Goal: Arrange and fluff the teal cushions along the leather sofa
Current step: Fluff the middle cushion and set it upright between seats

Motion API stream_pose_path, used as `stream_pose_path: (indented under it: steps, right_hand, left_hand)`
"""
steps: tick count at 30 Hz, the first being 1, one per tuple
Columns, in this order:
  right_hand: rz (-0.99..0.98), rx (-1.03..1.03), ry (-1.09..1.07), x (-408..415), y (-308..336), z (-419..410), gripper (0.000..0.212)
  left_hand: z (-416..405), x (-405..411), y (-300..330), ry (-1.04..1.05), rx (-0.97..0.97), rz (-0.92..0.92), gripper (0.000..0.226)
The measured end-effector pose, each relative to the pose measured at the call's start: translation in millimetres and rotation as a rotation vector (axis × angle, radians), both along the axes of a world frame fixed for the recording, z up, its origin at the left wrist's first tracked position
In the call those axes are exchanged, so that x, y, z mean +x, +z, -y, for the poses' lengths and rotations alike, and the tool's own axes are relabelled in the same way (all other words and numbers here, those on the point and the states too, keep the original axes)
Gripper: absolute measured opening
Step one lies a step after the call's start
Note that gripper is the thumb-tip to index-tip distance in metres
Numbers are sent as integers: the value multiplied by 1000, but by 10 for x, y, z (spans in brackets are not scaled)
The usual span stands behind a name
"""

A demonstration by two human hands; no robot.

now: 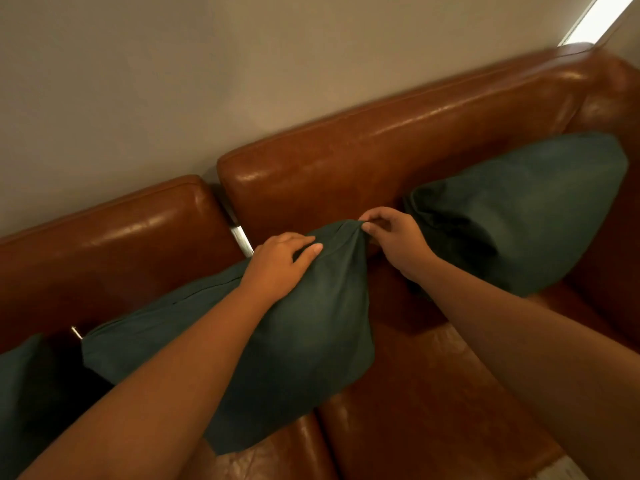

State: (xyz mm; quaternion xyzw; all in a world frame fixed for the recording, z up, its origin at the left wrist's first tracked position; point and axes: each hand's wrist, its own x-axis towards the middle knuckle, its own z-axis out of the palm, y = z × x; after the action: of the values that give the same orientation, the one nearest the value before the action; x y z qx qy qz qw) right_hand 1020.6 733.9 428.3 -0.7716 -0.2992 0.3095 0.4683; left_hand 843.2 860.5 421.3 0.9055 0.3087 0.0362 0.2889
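Observation:
A brown leather sofa (398,150) runs from lower left to upper right. Leaning against its backrest in the middle is a teal cushion (294,341). My left hand (277,265) lies on the cushion's top edge, fingers curled over the fabric. My right hand (394,237) pinches the cushion's upper right corner between thumb and fingers. A second teal cushion (526,209) stands against the backrest further right, near the armrest. At the lower left edge a third teal cushion (31,393) is partly cut off by the frame.
A plain beige wall (207,81) rises behind the sofa. A gap (239,230) splits the two backrest sections. Bare leather seat (433,393) lies between the middle and right cushions. A bright strip of window (595,15) shows at the top right.

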Motion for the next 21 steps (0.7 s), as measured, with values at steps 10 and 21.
stream_pose_path:
  steps: [10,21]
  right_hand:
    - [-37,103,84,137,212,136,14]
    - [126,-147,190,74,-17,303,22]
  left_hand:
    - [340,544,156,73,-65,121,22]
    - [150,493,345,-159,75,53,3]
